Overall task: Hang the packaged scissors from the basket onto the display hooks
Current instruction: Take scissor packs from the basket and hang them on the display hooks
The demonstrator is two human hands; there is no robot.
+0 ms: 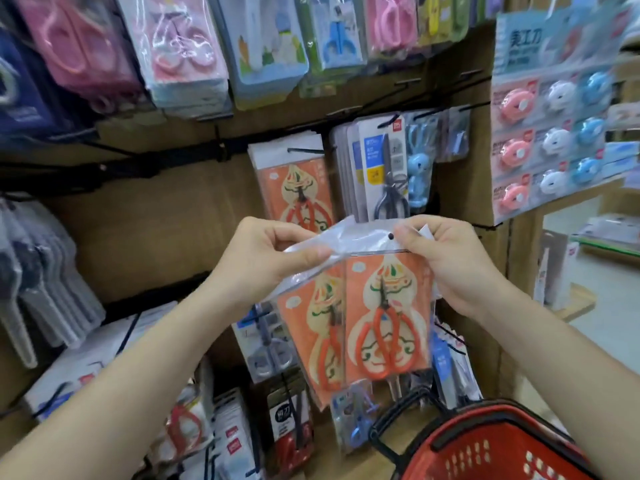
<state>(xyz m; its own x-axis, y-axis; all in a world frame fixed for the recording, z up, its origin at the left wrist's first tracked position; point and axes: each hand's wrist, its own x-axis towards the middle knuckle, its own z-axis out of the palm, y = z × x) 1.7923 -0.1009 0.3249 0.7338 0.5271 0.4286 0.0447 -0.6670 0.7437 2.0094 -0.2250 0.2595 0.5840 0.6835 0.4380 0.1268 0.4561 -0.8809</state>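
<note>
head view, left hand (pixel 273 252) and right hand (pixel 450 261) pinch top of packaged scissors (pixel 386 327), long axis vertical, blades up

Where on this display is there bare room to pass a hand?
Bare brown board left of the hung orange pack, below the pink packs. Crowded: top row, and the dark scissors packs on its right.

"美工刀" on blue card (pixel 540 46), top rt
</note>
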